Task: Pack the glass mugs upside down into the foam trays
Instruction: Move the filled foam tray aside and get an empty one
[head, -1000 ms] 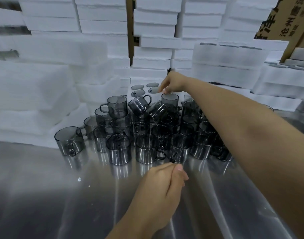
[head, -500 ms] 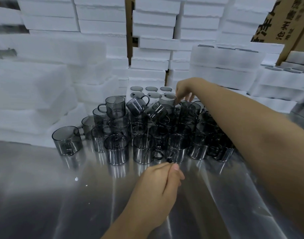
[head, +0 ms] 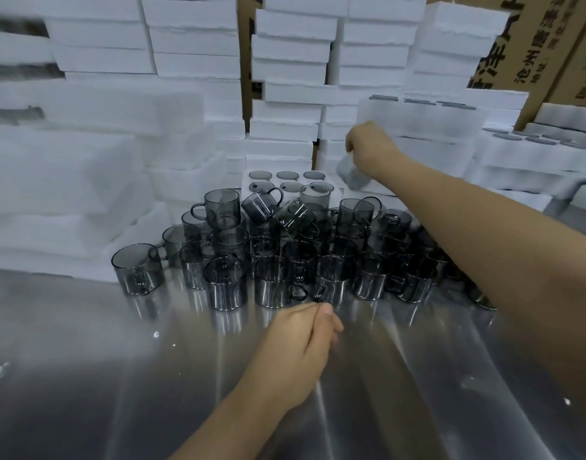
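Shiny steel table [head: 85, 360]; right hand [head: 371, 146] grips a smoky glass mug [head: 349, 177] beside the foam tray [head: 246, 181], left hand [head: 298, 346] clenched, empty

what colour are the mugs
Smoky grey, see-through glass mugs; the head view shows it best, against the white foam tray.

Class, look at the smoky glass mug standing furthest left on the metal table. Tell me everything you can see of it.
The leftmost mug is a straight-sided cylinder of smoky grey, see-through glass. It stands upright, mouth up and empty, on the shiny metal table, its loop handle on the near side. It sits left of the other mugs, before white foam blocks; only the table plainly touches it.
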Available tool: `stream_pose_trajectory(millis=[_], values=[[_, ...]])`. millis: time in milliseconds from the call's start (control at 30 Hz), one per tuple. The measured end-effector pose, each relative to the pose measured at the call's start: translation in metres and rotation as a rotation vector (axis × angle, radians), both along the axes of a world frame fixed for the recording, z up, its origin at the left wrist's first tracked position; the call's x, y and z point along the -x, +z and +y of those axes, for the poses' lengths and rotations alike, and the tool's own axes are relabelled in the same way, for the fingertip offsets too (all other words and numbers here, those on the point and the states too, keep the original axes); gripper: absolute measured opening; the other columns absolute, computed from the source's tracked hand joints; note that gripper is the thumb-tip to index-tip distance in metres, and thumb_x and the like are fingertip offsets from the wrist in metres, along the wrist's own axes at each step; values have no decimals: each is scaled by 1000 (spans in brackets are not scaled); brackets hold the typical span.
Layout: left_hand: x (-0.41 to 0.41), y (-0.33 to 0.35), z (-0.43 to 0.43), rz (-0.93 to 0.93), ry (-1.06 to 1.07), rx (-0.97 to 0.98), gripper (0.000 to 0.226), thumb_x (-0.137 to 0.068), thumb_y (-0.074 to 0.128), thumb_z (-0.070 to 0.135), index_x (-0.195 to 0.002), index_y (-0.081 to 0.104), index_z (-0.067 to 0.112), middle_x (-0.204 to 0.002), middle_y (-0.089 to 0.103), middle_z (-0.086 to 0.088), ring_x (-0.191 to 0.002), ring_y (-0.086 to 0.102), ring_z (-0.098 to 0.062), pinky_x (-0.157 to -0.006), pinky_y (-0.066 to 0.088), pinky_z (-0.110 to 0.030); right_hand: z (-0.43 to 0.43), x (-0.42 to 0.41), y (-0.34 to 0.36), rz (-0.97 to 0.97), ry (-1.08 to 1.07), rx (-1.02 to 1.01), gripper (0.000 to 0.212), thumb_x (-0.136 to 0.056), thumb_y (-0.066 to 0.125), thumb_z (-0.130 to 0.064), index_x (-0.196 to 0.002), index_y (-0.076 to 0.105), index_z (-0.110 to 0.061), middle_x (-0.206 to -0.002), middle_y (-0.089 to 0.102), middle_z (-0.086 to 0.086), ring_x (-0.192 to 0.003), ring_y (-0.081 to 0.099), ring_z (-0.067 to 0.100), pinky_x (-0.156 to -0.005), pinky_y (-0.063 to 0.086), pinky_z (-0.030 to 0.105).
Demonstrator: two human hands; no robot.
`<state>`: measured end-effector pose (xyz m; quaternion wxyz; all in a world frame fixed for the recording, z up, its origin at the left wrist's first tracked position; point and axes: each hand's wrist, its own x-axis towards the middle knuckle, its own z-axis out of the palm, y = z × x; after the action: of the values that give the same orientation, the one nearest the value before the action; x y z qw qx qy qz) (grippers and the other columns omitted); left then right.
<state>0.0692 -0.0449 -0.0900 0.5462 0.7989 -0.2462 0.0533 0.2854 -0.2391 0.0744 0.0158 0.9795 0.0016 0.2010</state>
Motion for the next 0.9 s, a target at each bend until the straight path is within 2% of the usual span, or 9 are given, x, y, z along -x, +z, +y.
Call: stream_pose_trajectory(millis=[133, 233, 367, 433, 500, 600, 733, 833, 900], values=[[4, 6, 1, -30, 37, 25, 40, -103, 35, 23, -82, 69, 20, -71, 65, 9, -69, 62, -2, -60, 45, -13, 6, 74, 19, -451, 129, -432, 39, -83, 43, 6, -110, 69, -3, -114, 66, 14, -107, 58, 28, -88, 41, 25], [6, 20, 11, -253, 221, 29, 35, -100, 37, 18, -87, 70, 15, -76, 63, 14, -73, 59, 4, -67, 42, -12, 19, 158, -12, -709, 260, -811, 37, -88, 44, 4, -116, 64, -8, -106, 64, 8, -98, 60, 18, -91, 47, 25], [-15, 61, 58, -447, 615, 41, 17, -90, 49, 21, -94, 64, 26, -93, 57, 18, -83, 54, 3, -72, 44, -21, 29, 242, -80, -697, 273, -804, 48, -88, 40, 16, -127, 59, -6, -102, 48, 8, -92, 43, 5, -91, 35, 8], [-30, 82, 94, -573, 809, -92, 23, -83, 52, 14, -102, 63, 20, -110, 54, 6, -102, 52, -12, -81, 45, -31, 29, 257, -104, -658, 243, -816, 52, -84, 38, 23, -122, 62, -4, -103, 49, 12, -95, 44, 6, -90, 29, 1], [-45, 94, 131, -611, 961, -244, 38, -79, 53, 12, -116, 58, 12, -131, 47, -7, -124, 40, -26, -97, 37, -40, 27, 260, -119, -592, 203, -849, 47, -86, 38, 21, -117, 64, -3, -106, 51, 13, -99, 50, 17, -90, 32, 5], [-62, 96, 177, -458, 1056, -442, 58, -86, 56, 17, -140, 38, 6, -154, 26, -11, -141, 18, -34, -109, 19, -49, 28, 256, -129, -512, 185, -878, 42, -91, 37, 16, -116, 63, -5, -107, 48, 6, -101, 53, 23, -90, 41, 24], [-69, 85, 207, -418, 1020, -542, 66, -91, 59, 20, -146, 26, 3, -154, 26, -12, -142, 15, -37, -111, 15, -53, 30, 251, -132, -479, 250, -836, 44, -90, 37, 20, -116, 63, -2, -107, 47, 5, -96, 44, 4, -90, 40, 19], [-69, 86, 209, -476, 1070, -580, 65, -86, 68, 16, -142, 37, 3, -145, 33, -20, -132, 25, -45, -107, 18, -53, 30, 250, -134, -470, 277, -845, 46, -87, 37, 24, -115, 63, -1, -107, 45, 3, -93, 39, -7, -86, 31, -1], [-69, 93, 209, -468, 1125, -583, 53, -82, 73, 15, -130, 51, 4, -138, 35, -22, -128, 28, -47, -106, 18, -55, 29, 251, -134, -477, 289, -863, 47, -86, 36, 25, -113, 64, -1, -107, 46, 4, -94, 41, -4, -85, 30, -2]])
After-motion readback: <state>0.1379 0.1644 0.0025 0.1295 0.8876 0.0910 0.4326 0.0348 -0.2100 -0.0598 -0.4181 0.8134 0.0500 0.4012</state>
